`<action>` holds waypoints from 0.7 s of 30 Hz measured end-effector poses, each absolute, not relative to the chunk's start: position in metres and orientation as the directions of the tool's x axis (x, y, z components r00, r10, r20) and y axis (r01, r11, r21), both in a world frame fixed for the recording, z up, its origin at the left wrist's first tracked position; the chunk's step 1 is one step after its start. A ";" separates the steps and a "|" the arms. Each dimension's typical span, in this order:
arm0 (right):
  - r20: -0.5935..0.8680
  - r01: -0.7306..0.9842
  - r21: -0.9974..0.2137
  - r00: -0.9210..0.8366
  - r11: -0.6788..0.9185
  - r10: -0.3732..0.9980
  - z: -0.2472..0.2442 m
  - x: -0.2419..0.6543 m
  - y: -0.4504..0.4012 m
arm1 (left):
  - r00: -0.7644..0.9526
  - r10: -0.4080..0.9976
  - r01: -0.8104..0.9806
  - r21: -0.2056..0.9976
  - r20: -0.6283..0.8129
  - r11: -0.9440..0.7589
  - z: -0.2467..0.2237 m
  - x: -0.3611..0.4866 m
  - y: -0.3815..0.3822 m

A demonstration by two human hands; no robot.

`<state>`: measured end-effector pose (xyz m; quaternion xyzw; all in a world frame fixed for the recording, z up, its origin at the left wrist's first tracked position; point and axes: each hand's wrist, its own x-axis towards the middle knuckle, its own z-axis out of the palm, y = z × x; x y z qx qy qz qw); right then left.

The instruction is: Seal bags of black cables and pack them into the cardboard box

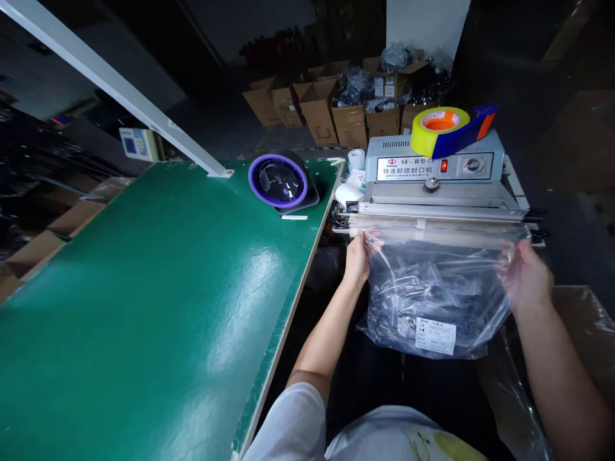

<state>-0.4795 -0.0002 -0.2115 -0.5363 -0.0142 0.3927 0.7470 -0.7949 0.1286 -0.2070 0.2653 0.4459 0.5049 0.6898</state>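
Note:
A clear plastic bag (432, 288) hangs stretched between my two hands, with several small dark packed items inside and a white printed label (435, 336) low on its front. My left hand (359, 258) pinches the bag's upper left edge. At the upper right corner my right hand (528, 275) grips the plastic, its fingers partly seen through the film. The bag's top edge lies at the jaw of a grey-blue sealing machine (432, 169), which has a lit red switch and a dial. I cannot tell how far the edge reaches into the jaw.
A tape dispenser (439, 131) with yellow tape rests on the machine. Left of me is a green table (144, 288), bearing a purple-rimmed fan (278, 181) and a small white strip (295, 218). Cardboard boxes (319, 112) stand behind on the floor. Clear plastic (581, 333) lies at right.

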 end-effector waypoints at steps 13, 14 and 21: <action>-0.360 -0.542 -0.831 0.693 0.123 0.625 -0.221 -0.479 0.009 | 0.030 0.939 -0.470 0.824 -0.343 0.316 -0.219 -0.797 0.131; -0.359 -0.539 -0.834 0.692 0.117 0.626 -0.218 -0.480 0.009 | 0.033 0.938 -0.475 0.820 -0.345 0.318 -0.217 -0.797 0.132; -0.414 -0.550 -0.834 0.671 0.038 0.615 -0.214 -0.486 0.010 | 0.058 0.941 -0.506 0.803 -0.332 0.314 -0.217 -0.799 0.132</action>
